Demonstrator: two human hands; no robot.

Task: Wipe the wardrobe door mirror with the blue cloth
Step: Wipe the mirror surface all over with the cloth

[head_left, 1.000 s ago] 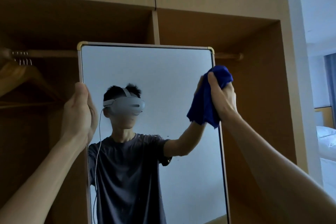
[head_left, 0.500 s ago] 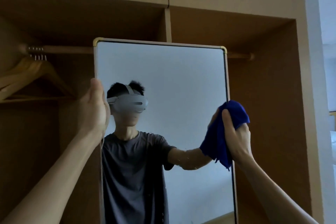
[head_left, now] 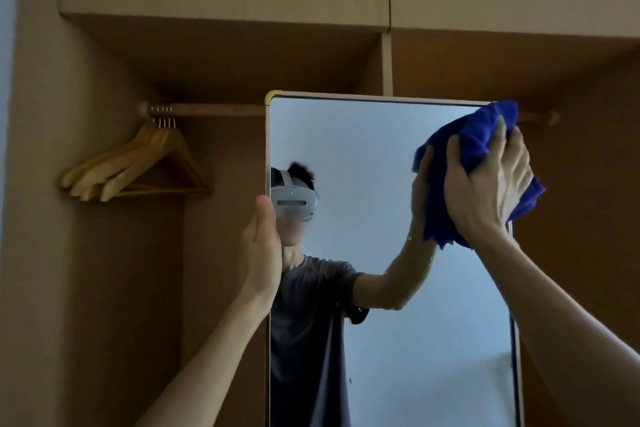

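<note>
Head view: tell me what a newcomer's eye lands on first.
The blue cloth, bunched in the right hand, is pressed on the upper right corner of the mirror. The left hand holds the mirror's left edge. Wooden hangers hang on the rail at left.

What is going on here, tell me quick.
A person is wiping a wardrobe door mirror. The right hand grips a bunched blue cloth against the glass near the top right corner. The left hand holds the mirror's left edge. Wooden hangers hang on the rail behind.
</note>
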